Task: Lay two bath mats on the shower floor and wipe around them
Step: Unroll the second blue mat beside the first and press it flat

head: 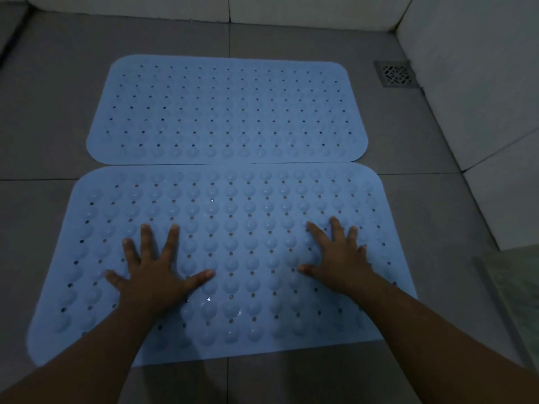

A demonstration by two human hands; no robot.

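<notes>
With both mats already down, the step in hand appears to be seating the near mat point(230, 252) against the shower floor point(423, 205). Left hand point(154, 269) lies flat on the mat's left half, fingers spread and straight, grasping nothing. Right hand point(338, 258) mirrors it on the right half, palm down, fingers splayed, likewise released. Spread palms probably serve to push the raised bumps down so the mat grips the tile and lies without wrinkles.

Far mat point(227, 109) lies flat beyond it, long edges of the two just meeting along a seam, near mat offset slightly toward the right. Placement side by side covers the middle of the floor and leaves the drain grate point(396, 73) uncovered in the far right corner by the wall point(472, 68), likely so water can run off.

No cloth or wiper visible; wiping around the mats judged not yet begun. Light is dim; a pale greenish object at the right edge cannot be identified.
</notes>
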